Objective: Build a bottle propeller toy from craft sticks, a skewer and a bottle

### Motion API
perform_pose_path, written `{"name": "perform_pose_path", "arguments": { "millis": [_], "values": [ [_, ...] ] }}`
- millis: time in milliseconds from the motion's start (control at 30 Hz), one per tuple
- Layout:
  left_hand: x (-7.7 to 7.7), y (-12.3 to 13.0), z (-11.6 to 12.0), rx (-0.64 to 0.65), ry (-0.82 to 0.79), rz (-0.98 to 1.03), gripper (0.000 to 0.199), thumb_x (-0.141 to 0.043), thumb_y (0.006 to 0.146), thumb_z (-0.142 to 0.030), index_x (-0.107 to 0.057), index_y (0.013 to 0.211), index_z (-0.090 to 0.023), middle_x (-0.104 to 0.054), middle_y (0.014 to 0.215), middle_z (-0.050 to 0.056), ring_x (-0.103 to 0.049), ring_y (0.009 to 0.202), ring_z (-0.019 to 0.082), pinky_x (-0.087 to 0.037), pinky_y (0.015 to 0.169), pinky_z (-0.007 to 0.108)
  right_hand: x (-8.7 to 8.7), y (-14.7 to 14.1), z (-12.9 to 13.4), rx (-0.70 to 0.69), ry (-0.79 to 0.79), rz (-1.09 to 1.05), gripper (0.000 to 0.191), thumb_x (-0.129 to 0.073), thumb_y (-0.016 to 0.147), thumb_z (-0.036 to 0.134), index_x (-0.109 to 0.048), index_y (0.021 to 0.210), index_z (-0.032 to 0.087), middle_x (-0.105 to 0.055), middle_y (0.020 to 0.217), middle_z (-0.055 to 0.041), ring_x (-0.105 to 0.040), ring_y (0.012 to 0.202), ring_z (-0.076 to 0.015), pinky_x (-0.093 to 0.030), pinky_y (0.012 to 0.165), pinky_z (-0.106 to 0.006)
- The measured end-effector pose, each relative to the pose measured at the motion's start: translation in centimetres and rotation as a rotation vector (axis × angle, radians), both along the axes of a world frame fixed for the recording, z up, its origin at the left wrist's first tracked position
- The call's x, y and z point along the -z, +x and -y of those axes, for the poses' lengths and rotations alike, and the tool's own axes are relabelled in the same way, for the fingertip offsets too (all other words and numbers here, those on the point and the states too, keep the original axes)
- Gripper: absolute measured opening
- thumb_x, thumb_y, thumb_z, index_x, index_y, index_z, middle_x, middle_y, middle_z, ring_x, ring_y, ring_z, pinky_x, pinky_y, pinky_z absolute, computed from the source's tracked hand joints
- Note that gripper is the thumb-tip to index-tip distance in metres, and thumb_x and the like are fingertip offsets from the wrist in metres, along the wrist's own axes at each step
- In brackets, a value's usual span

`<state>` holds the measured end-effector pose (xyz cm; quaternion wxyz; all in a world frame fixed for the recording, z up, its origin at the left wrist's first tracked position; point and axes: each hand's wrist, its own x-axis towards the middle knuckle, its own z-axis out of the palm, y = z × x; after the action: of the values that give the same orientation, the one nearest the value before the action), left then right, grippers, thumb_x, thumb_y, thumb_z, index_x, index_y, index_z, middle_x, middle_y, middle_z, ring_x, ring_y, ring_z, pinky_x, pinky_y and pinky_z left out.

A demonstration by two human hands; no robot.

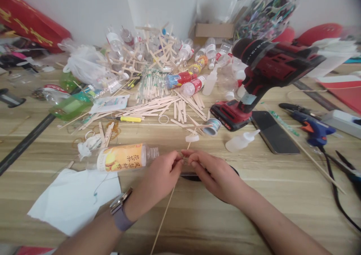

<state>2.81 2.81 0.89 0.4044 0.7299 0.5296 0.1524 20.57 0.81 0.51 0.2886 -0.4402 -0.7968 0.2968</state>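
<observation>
My left hand (165,168) and my right hand (216,172) meet at the middle of the table, both with fingers pinched together. A thin wooden stick (163,221) runs from the bottom edge up to the fingertips and shows again beyond them. A white bottle cap (192,138) is near its far end. Something small and clear seems to lie between the fingertips, too blurred to name. Under my right hand, part of a dark rounded object (193,178) shows. Left of my left hand lies a clear bottle with a yellow label (121,159).
A red cordless drill (262,74) stands at right, near a phone (275,131), a small squeeze bottle (241,140) and a blue glue gun (314,125). Flat wooden sticks (158,106) and plastic bottles are heaped behind. White paper (73,198) lies at front left.
</observation>
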Motion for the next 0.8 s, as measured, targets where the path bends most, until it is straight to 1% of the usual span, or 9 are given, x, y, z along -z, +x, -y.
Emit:
{"name": "perform_pose_path", "arguments": {
  "millis": [67,233,367,467,533,633,733,800],
  "values": [
    [-0.12,0.05,-0.03,0.008,0.001,-0.004,0.017,-0.042,0.089,-0.022,-0.054,0.077,-0.019,-0.062,0.074,0.001,-0.056,0.068,0.017,-0.036,0.061,0.028,-0.12,0.01,-0.03,0.014,-0.048,-0.023,0.014,-0.038,0.094,0.016,-0.049,0.088,0.023,-0.069,0.116,-0.0116,-0.066,0.109,-0.0198,-0.053,0.083,-0.031],
    [-0.31,0.03,0.09,0.017,-0.004,-0.012,0.017,-0.042,0.089,-0.021,-0.056,0.08,-0.019,-0.064,0.075,0.002,-0.057,0.068,0.017,-0.036,0.061,0.028,-0.27,-0.05,-0.11,0.066,-0.129,-0.077,0.015,-0.039,0.094,0.018,-0.049,0.084,0.023,-0.072,0.109,-0.0104,-0.067,0.105,-0.0202,-0.053,0.081,-0.031],
    [-0.32,0.01,0.33,0.025,0.009,-0.004,0.018,-0.042,0.089,-0.02,-0.06,0.087,-0.018,-0.068,0.082,0.005,-0.06,0.074,0.019,-0.038,0.064,0.029,0.05,-0.12,-0.07,0.113,-0.186,-0.132,0.015,-0.039,0.095,0.021,-0.053,0.089,0.022,-0.071,0.111,-0.0112,-0.067,0.102,-0.0202,-0.052,0.082,-0.032],
    [-0.4,0.09,0.4,0.022,0.021,-0.002,0.019,-0.043,0.089,-0.02,-0.061,0.088,-0.018,-0.07,0.086,0.006,-0.062,0.076,0.02,-0.039,0.066,0.029,0.45,-0.25,-0.05,0.142,-0.231,-0.177,0.018,-0.039,0.096,0.025,-0.055,0.092,0.021,-0.07,0.112,-0.0115,-0.068,0.098,-0.02,-0.052,0.082,-0.033],
    [-0.46,0.17,0.37,0.017,0.025,-0.009,0.018,-0.043,0.089,-0.02,-0.061,0.086,-0.018,-0.07,0.083,0.006,-0.062,0.073,0.019,-0.039,0.064,0.029,0.62,-0.37,-0.08,0.147,-0.239,-0.19,0.018,-0.038,0.096,0.026,-0.055,0.09,0.021,-0.07,0.111,-0.0111,-0.068,0.097,-0.0197,-0.051,0.081,-0.032],
    [-0.44,0.25,0.28,0.005,0.027,-0.027,0.018,-0.044,0.087,-0.018,-0.062,0.083,-0.018,-0.07,0.08,0.005,-0.062,0.07,0.019,-0.039,0.062,0.028,0.63,-0.5,-0.13,0.148,-0.223,-0.187,0.017,-0.039,0.096,0.025,-0.052,0.085,0.022,-0.072,0.104,-0.0096,-0.068,0.096,-0.0195,-0.051,0.078,-0.03],
    [-0.18,0.22,0.22,-0.004,0.022,-0.011,0.018,-0.046,0.086,-0.018,-0.063,0.082,-0.018,-0.071,0.08,0.005,-0.063,0.072,0.019,-0.04,0.063,0.028,0.49,-0.56,-0.12,0.146,-0.208,-0.175,0.017,-0.039,0.095,0.024,-0.051,0.084,0.022,-0.072,0.097,-0.0085,-0.068,0.097,-0.0197,-0.05,0.075,-0.028],
    [0.08,0.16,0.19,-0.012,0.006,0.029,0.018,-0.046,0.086,-0.019,-0.064,0.084,-0.018,-0.071,0.083,0.005,-0.064,0.074,0.019,-0.041,0.064,0.028,0.42,-0.57,-0.09,0.134,-0.196,-0.165,0.017,-0.039,0.095,0.024,-0.052,0.084,0.022,-0.072,0.098,-0.0082,-0.068,0.094,-0.0192,-0.05,0.074,-0.027]
  ]
}}
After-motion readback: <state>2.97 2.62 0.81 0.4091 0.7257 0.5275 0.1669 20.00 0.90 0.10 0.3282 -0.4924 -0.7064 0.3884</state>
